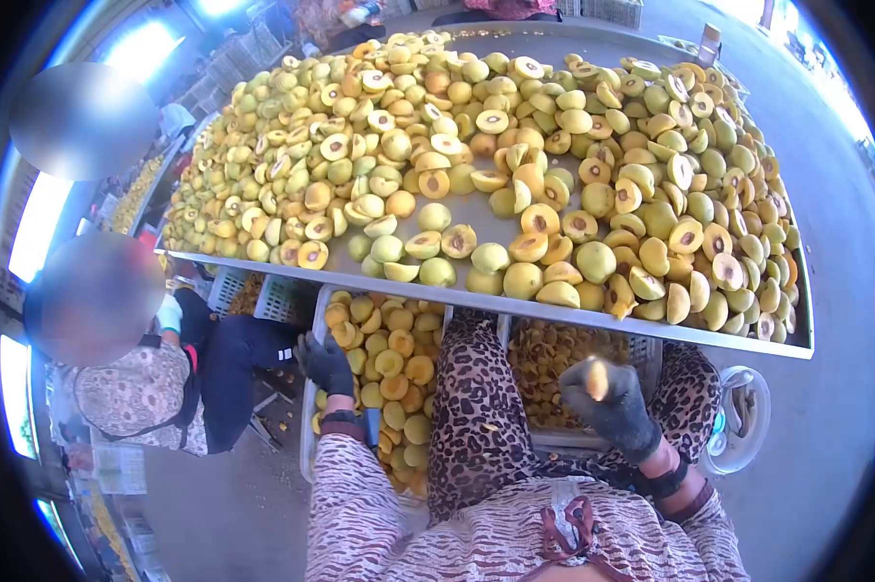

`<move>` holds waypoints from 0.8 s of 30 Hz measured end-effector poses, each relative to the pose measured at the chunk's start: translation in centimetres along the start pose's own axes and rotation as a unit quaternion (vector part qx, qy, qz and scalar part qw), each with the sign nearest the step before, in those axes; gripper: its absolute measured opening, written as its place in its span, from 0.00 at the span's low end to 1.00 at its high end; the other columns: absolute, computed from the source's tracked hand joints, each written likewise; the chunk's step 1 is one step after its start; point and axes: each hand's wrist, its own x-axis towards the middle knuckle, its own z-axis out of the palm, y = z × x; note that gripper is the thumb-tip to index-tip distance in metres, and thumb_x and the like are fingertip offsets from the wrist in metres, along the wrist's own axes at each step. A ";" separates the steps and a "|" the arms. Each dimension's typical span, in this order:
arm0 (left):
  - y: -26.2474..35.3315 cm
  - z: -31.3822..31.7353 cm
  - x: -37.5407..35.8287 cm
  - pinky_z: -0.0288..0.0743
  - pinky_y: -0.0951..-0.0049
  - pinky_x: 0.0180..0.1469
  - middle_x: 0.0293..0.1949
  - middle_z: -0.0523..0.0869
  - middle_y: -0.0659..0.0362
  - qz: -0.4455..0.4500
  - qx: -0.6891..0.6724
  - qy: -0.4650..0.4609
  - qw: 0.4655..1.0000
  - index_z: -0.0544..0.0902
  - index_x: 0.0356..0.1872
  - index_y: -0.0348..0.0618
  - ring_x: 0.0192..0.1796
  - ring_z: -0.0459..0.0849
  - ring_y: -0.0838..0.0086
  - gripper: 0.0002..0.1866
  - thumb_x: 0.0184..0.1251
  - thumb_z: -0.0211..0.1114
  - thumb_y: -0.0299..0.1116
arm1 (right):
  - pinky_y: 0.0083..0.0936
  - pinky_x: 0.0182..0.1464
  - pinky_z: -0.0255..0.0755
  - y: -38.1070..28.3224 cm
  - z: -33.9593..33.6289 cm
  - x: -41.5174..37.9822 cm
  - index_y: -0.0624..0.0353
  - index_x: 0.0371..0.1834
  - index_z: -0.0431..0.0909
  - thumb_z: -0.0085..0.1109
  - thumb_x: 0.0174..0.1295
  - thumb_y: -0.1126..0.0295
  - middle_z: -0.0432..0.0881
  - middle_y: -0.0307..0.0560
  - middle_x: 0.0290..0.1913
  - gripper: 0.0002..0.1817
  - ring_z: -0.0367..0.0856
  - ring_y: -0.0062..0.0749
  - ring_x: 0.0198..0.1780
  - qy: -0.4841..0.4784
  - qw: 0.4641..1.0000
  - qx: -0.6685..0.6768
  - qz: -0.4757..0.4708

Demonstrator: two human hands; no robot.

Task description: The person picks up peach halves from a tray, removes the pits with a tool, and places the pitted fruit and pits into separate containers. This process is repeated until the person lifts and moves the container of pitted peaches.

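My left hand, in a dark glove, is at the left rim of a white crate beside my leg. Its fingers are apart, with nothing showing in them. The crate is full of halved yellow peaches. My right hand, also gloved, is closed on a small pale-orange peach piece that sticks up from the fist. Below and left of this hand, a second crate between my knees holds brown-yellow scraps.
A large metal-edged table ahead bears a heap of halved peaches, many with pits. At right stands a clear plastic tub. A seated person works at left. A small jar stands on the table's far right corner.
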 end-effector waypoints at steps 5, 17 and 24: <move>17.9 -5.6 0.1 0.63 0.54 0.66 0.60 0.75 0.47 0.298 -0.200 0.108 0.927 0.74 0.59 0.39 0.63 0.70 0.48 0.27 0.60 0.63 0.43 | 0.31 0.27 0.73 6.2 1.4 -3.9 0.60 0.27 0.78 0.64 0.55 0.72 0.78 0.54 0.22 0.05 0.78 0.42 0.23 -0.035 0.975 -0.211 0.066; 29.0 -0.6 3.3 0.76 0.52 0.51 0.44 0.85 0.54 0.430 0.008 -0.203 0.879 0.80 0.50 0.47 0.49 0.83 0.52 0.24 0.49 0.68 0.40 | 0.29 0.30 0.69 7.9 -1.3 -9.2 0.60 0.28 0.75 0.58 0.66 0.60 0.72 0.40 0.18 0.15 0.68 0.18 0.24 0.052 0.973 0.130 0.182; 28.0 -7.4 -4.1 0.81 0.68 0.50 0.46 0.81 0.52 0.328 -0.638 -0.164 0.677 0.77 0.52 0.39 0.47 0.83 0.65 0.14 0.66 0.60 0.30 | 0.21 0.29 0.67 6.7 -1.0 -6.7 0.61 0.28 0.75 0.61 0.63 0.67 0.69 0.27 0.21 0.10 0.65 0.11 0.28 0.086 0.962 0.223 0.129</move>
